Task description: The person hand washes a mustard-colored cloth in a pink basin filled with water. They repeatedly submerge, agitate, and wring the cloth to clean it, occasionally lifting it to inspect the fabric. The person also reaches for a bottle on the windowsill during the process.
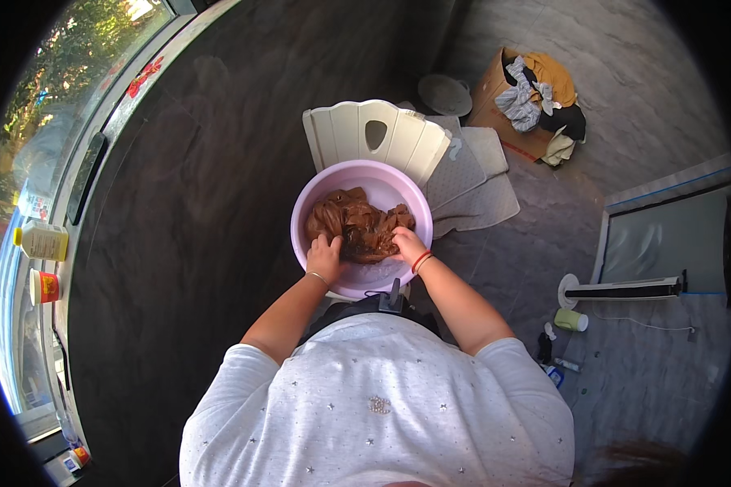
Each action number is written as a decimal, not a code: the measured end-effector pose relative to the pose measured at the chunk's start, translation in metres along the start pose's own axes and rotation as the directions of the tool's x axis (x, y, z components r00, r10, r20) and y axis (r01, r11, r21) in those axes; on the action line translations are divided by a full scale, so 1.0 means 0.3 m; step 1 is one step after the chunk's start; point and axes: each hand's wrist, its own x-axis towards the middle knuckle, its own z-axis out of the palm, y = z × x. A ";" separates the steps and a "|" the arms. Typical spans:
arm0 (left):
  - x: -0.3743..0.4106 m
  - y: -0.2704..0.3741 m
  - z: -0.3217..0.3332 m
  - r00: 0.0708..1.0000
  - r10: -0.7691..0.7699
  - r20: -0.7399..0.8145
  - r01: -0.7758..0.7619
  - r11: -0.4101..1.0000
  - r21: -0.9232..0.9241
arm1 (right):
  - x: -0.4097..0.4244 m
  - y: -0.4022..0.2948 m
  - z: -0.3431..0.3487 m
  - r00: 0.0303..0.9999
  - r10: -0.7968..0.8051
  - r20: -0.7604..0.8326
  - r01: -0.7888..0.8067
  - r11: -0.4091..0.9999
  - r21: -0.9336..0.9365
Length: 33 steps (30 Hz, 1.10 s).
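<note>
A pink plastic basin [300, 210] stands before me with wet brown cloth [365, 219] bunched in shallow, slightly foamy water. My left hand [325, 259] grips the near left part of the cloth, its fingertips partly hidden in the folds. At the right side of the basin, my right hand [407, 245] pinches a gathered edge of the same cloth. Behind the basin rises the cream plastic backrest [347, 134] of a chair; the basin hides most of the seat.
Floor mats [481, 204] lie right of the chair. Farther back, a cardboard box [490, 91] overflows with clothes [551, 79]. A tower fan [624, 290] and green container [569, 320] are at the right. The left window ledge holds a yellow-capped bottle [44, 240] and paper cup [44, 287].
</note>
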 end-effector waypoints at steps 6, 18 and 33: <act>0.003 0.049 -0.037 0.980 0.177 -0.087 -0.171 0.982 0.076 | -0.072 -0.153 0.011 0.970 -0.163 0.182 0.071 0.900 0.429; 0.108 -0.032 -0.013 0.974 -0.216 -0.062 0.160 0.859 -0.486 | -0.260 -0.428 0.072 0.816 -0.474 0.332 0.139 0.718 0.682; 0.081 -0.176 -0.404 0.937 -0.232 -0.259 0.157 0.947 -0.281 | -0.143 -0.291 -0.142 0.820 -0.560 -0.114 0.506 0.804 -0.311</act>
